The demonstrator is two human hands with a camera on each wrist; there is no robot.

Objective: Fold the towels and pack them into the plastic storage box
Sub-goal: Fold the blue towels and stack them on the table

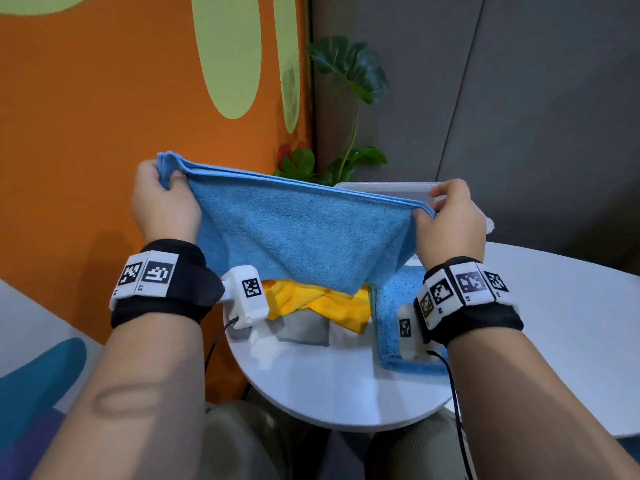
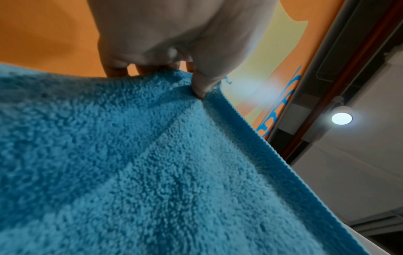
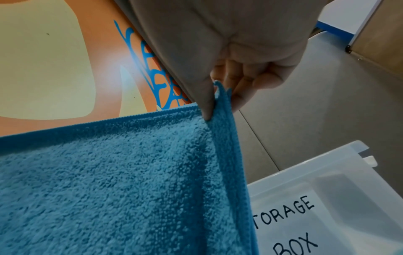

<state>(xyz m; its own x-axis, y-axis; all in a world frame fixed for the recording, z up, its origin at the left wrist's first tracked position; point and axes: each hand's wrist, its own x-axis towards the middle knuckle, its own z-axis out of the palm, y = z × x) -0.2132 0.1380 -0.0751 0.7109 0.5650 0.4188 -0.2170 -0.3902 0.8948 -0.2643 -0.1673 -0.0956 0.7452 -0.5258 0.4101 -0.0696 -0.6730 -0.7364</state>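
I hold one blue towel point(image 1: 301, 233) up in the air above the desk point(image 1: 339, 386), stretched between my two hands so its long axis runs side to side, from upper left down to lower right, with the doubled top edge taut and the rest hanging toward me in a point. My left hand point(image 1: 162, 206) grips the left top corner: the thumb presses on the near face and the fingers point(image 2: 115, 69) curl round the back, clenched on the cloth. My right hand point(image 1: 450, 220) pinches the right top corner the same way, thumb in front, fingers point(image 3: 246, 81) bent behind the hem, with the forefinger lifted a little above the edge. Behind the right corner stands the clear plastic storage box point(image 1: 388, 189), one of them, its lid lettered "STORAGE BOX" in the right wrist view. On the desk below the hanging cloth I count three more pieces: a second blue towel point(image 1: 394, 323) lying flat under my right wrist, a yellow towel point(image 1: 332, 303) crumpled just left of it, and a grey towel point(image 1: 304, 329) partly under the yellow one. A potted plant point(image 1: 349, 109) stands in the corner behind the box, against the orange wall point(image 1: 104, 116).
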